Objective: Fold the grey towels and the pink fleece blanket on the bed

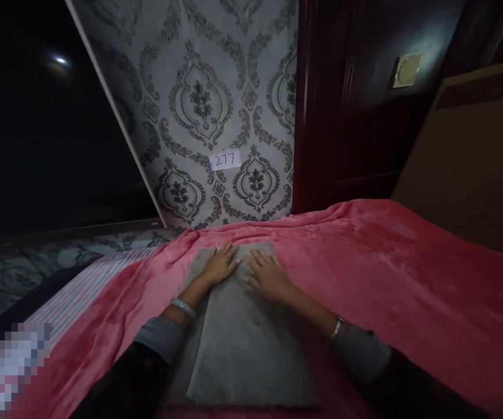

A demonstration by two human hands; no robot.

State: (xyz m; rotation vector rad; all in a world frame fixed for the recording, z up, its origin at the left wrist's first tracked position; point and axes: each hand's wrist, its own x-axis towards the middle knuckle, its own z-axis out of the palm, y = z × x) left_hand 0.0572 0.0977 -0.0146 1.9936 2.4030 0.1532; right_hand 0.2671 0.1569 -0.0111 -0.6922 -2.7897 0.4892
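A grey folded cloth [251, 343], soft and plush-looking, lies lengthwise in front of me. Its upper layer overlaps a lower one along the left side. My left hand [221, 265] rests palm down near its far left edge, fingers stretched out. Close by on the right, my right hand [268, 274] also lies flat on the cloth with its fingers spread. Neither hand grips anything. Beneath the cloth spreads a pink plush blanket [364, 279].
A patterned wall bears a paper label [225, 160] reading 277. A large dark screen [50, 128] stands at left, a dark red door [347, 116] behind, and a brown panel [478, 163] at right. Striped fabric [89, 285] shows beside the blanket.
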